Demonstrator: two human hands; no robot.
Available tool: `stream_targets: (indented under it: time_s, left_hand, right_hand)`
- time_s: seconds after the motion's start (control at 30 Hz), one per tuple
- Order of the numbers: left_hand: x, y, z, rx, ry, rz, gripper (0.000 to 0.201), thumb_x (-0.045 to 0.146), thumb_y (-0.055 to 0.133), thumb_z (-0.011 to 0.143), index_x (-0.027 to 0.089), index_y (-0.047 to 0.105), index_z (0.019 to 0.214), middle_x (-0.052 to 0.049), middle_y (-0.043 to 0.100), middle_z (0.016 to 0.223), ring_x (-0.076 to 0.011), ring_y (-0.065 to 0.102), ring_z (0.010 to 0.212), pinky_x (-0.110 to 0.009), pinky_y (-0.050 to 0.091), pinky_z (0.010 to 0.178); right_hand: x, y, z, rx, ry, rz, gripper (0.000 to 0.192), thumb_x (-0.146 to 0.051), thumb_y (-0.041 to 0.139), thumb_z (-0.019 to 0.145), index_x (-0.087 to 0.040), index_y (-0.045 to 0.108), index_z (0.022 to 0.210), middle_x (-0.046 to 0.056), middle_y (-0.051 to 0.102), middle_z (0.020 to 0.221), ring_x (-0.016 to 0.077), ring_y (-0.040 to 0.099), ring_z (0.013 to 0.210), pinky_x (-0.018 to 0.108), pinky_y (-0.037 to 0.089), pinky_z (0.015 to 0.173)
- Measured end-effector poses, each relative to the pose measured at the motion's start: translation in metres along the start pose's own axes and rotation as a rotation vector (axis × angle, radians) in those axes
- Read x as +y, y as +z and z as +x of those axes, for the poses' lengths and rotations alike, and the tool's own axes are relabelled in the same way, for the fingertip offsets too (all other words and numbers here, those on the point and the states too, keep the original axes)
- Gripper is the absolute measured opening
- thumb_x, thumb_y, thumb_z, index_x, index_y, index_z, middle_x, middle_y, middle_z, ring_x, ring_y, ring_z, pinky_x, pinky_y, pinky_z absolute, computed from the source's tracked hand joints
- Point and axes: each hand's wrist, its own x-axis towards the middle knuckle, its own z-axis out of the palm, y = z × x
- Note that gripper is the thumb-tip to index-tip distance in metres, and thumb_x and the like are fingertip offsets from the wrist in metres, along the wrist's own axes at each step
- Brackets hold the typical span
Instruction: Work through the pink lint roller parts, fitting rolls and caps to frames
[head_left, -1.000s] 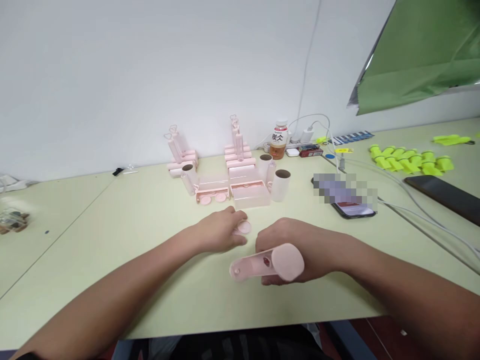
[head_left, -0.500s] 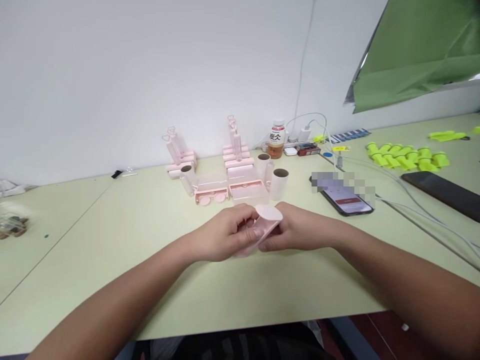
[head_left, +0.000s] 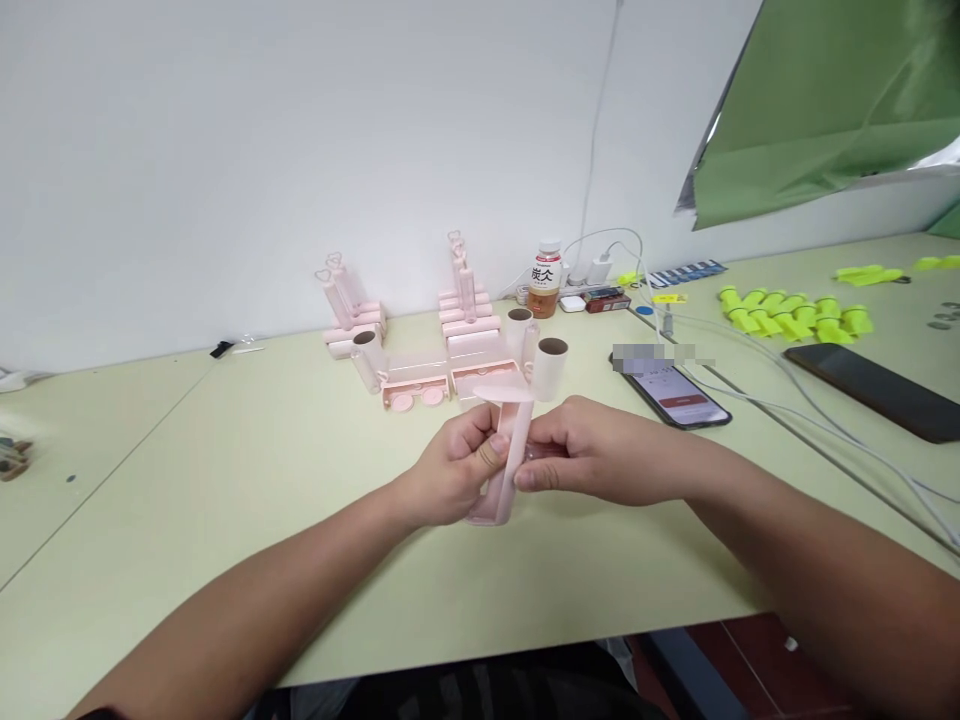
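Head view: both hands are meeting above the tabletop [head_left: 225, 480], pinching one pink handle piece [head_left: 501, 455] held near-upright.
Left hand [head_left: 450, 470]: closing around the piece from 9 o'clock, thumb pressing its face.
Right hand [head_left: 592, 455]: gripping it from 3 o'clock, fingertips curling behind.
Location: the piece is hovering clear of the tabletop, just short of the paper rolls [head_left: 549, 368] and pink trays [head_left: 411, 385] at 12 o'clock.
Risk: thin plastic is probably bending under opposing thumbs; a slip could be dropping it onto the trays, or an elbow sweeping the phone [head_left: 679, 393] at 2 o'clock.
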Motion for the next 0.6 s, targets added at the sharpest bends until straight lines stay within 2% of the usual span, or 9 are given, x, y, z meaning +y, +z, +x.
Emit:
stream_targets:
  time_s: [0.13, 0.23, 0.3, 0.37, 0.4, 0.47, 0.53, 0.6]
  left_hand:
    - [0.002, 0.011, 0.007, -0.024, 0.014, 0.016, 0.044, 0.06, 0.065, 0.081, 0.018, 0.056, 0.092, -0.001, 0.059, 0.078, -0.0142, 0.058, 0.072, -0.027, 0.047, 0.065]
    - [0.018, 0.01, 0.007, -0.03, -0.016, -0.037, 0.047, 0.063, 0.066, 0.077, 0.019, 0.054, 0.088, -0.001, 0.057, 0.072, -0.0135, 0.056, 0.062, -0.028, 0.045, 0.058]
    - [0.035, 0.001, 0.003, 0.013, 0.009, -0.068, 0.045, 0.063, 0.066, 0.076, 0.021, 0.05, 0.079, 0.001, 0.053, 0.065, -0.0116, 0.05, 0.051, -0.028, 0.041, 0.05]
    - [0.054, -0.014, -0.003, 0.13, 0.154, 0.014, 0.043, 0.059, 0.069, 0.074, 0.022, 0.047, 0.073, 0.002, 0.051, 0.065, -0.0114, 0.048, 0.049, -0.028, 0.039, 0.047]
    - [0.061, -0.021, -0.005, 0.222, 0.241, 0.085, 0.04, 0.056, 0.071, 0.074, 0.023, 0.048, 0.074, 0.002, 0.052, 0.067, -0.0121, 0.05, 0.051, -0.029, 0.04, 0.048]
    - [0.068, -0.035, -0.006, 0.292, 0.268, 0.299, 0.032, 0.052, 0.066, 0.081, 0.024, 0.05, 0.078, 0.003, 0.052, 0.062, -0.0122, 0.048, 0.048, -0.028, 0.038, 0.048]
    - [0.064, -0.042, -0.001, 0.247, 0.174, 0.571, 0.027, 0.049, 0.057, 0.088, 0.023, 0.052, 0.081, 0.005, 0.052, 0.056, -0.0119, 0.047, 0.045, -0.028, 0.036, 0.048]
    - [0.053, -0.045, 0.008, 0.167, 0.097, 0.893, 0.024, 0.043, 0.053, 0.091, 0.021, 0.055, 0.08, 0.002, 0.058, 0.062, -0.0131, 0.052, 0.051, -0.028, 0.038, 0.052]
  right_hand:
    - [-0.003, -0.012, -0.009, -0.059, -0.05, -0.009, 0.038, -0.054, 0.058, 0.089, -0.019, 0.06, 0.075, -0.006, 0.039, 0.058, 0.009, 0.032, 0.05, 0.024, 0.026, 0.045]
    - [0.007, -0.029, -0.019, -0.041, -0.077, -0.023, 0.04, -0.055, 0.058, 0.088, -0.02, 0.056, 0.069, -0.005, 0.038, 0.056, 0.0092, 0.033, 0.049, 0.024, 0.026, 0.046]
    - [0.019, -0.043, -0.025, 0.095, -0.04, -0.085, 0.045, -0.056, 0.057, 0.088, -0.02, 0.05, 0.062, -0.004, 0.037, 0.056, 0.0098, 0.034, 0.05, 0.024, 0.027, 0.048]
    - [0.028, -0.051, -0.026, 0.287, 0.039, -0.18, 0.047, -0.057, 0.057, 0.087, -0.02, 0.047, 0.06, -0.004, 0.036, 0.056, 0.0101, 0.033, 0.05, 0.025, 0.025, 0.048]
    - [0.029, -0.05, -0.024, 0.315, 0.045, -0.213, 0.045, -0.057, 0.058, 0.086, -0.02, 0.047, 0.061, -0.004, 0.038, 0.056, 0.0104, 0.034, 0.051, 0.025, 0.026, 0.049]
    - [0.025, -0.037, -0.015, 0.246, -0.018, -0.272, 0.039, -0.054, 0.062, 0.084, -0.02, 0.053, 0.066, -0.002, 0.048, 0.061, 0.0125, 0.043, 0.055, 0.025, 0.031, 0.052]
    - [0.013, -0.011, -0.003, 0.122, -0.096, -0.385, 0.029, -0.045, 0.064, 0.083, -0.019, 0.06, 0.072, 0.002, 0.06, 0.071, 0.0155, 0.052, 0.063, 0.027, 0.037, 0.058]
    - [0.001, 0.019, 0.005, 0.03, -0.121, -0.504, 0.025, -0.039, 0.063, 0.083, -0.016, 0.065, 0.073, 0.007, 0.065, 0.077, 0.0191, 0.057, 0.067, 0.031, 0.042, 0.063]
